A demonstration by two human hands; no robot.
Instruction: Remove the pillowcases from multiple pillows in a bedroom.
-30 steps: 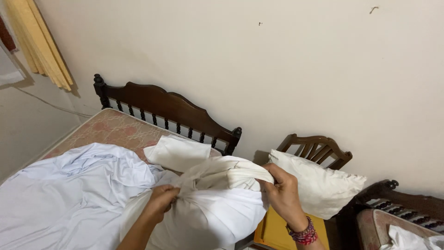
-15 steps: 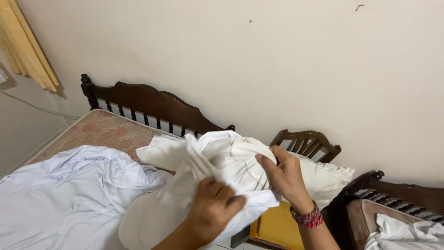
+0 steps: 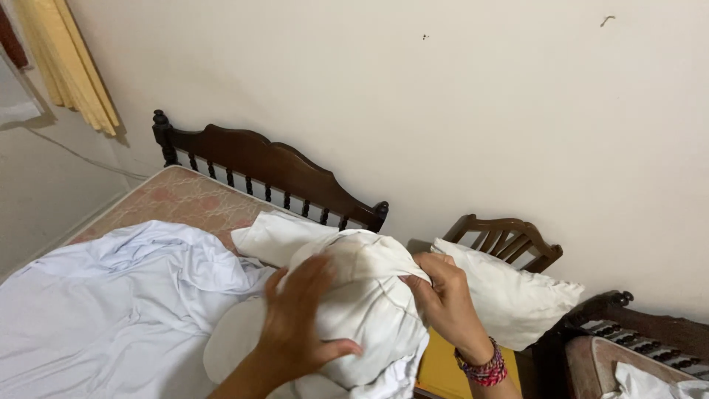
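A white pillow in a white pillowcase (image 3: 365, 295) lies at the bed's near right edge. My left hand (image 3: 299, 321) presses flat on its front, fingers spread and slightly blurred. My right hand (image 3: 442, 299), with beaded bracelets at the wrist, pinches the pillowcase's cloth edge on the right side. A second white pillow (image 3: 279, 235) lies behind it, near the headboard. A third white pillow (image 3: 509, 292) rests on a wooden chair (image 3: 509, 235) to the right.
A crumpled white sheet (image 3: 111, 295) covers part of the patterned mattress (image 3: 177, 203). The dark wooden headboard (image 3: 266, 170) stands against the beige wall. Yellow curtains (image 3: 70, 63) hang at upper left. A yellow cushion (image 3: 461, 369) and another wooden seat (image 3: 628, 332) are at right.
My left hand moved from gripping the cloth to pressing flat on the pillow's front. The pillowcase has been pulled further over the pillow. My right hand shifted along its right edge.
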